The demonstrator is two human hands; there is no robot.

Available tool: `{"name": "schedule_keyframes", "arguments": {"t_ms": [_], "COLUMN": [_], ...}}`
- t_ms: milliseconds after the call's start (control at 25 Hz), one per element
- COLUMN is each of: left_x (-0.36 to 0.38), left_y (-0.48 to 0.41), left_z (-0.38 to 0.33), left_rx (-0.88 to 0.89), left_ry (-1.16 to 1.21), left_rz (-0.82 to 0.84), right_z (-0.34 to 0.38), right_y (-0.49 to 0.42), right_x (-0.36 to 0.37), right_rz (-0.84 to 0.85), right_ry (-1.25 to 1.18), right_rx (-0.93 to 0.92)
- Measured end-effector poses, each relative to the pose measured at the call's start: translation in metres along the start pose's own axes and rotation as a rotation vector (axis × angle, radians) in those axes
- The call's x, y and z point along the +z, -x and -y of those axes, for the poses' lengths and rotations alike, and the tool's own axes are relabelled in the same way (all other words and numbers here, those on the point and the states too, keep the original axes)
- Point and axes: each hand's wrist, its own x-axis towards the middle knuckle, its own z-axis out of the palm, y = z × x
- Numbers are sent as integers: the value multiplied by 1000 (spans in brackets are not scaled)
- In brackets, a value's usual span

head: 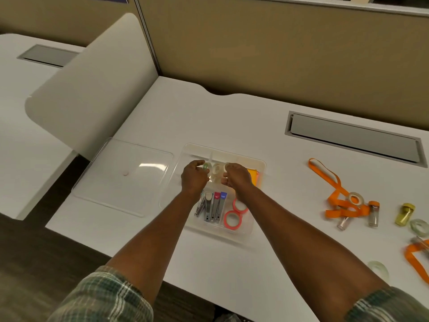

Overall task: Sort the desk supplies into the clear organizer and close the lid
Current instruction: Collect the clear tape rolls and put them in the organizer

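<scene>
Organizer: the clear organizer sits mid-worktop with its lid off and both hands over its middle compartments.
Left hand: the left hand has its fingers curled and pinches a small green roll above the organizer's middle left.
Right hand: the right hand has its fingers curled round a pale roll above the organizer's middle right.
Key relation: the target compartment lies right below and between the hands, where a white roll already sits. Both hands look equally near, so only a short drop seems needed.
Already inside: metal clippers and pink rolls are at the organizer's near end, and a yellow pad is at its right side.
Left outside: an orange ribbon, small vials and pale green rolls lie well right of the organizer, nearer the right hand.
Lid: the lid lies flat just left of the organizer, nearer the left hand.
Room: bare worktop lies behind the organizer and between it and the ribbon.
</scene>
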Motion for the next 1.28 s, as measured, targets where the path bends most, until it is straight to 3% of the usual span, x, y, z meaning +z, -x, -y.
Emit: {"name": "schedule_keyframes", "arguments": {"t_ms": [200,320,440,640,960,1280], "left_x": [7,14,26,49,97,204], "left_y": [-2,5,8,10,49,140], "left_z": [1,-2,0,3,-5,10], "left_rx": [113,281,454,533,678,803], "left_ry": [-236,-368,-451,-736,-770,-790], "left_rz": [-45,-63,-12,168,161,365], "right_z": [-2,-3,-6,-22,-38,-76], "right_y": [0,5,10,19,38,63], "right_x": [-5,-16,-35,-76,-166,-299], "right_rz": [-42,-50,-52,-42,-89,-200], "right_ry": [70,81,80,111,73,35], "right_rx": [-61,-112,-117,-130,-139,-125]}}
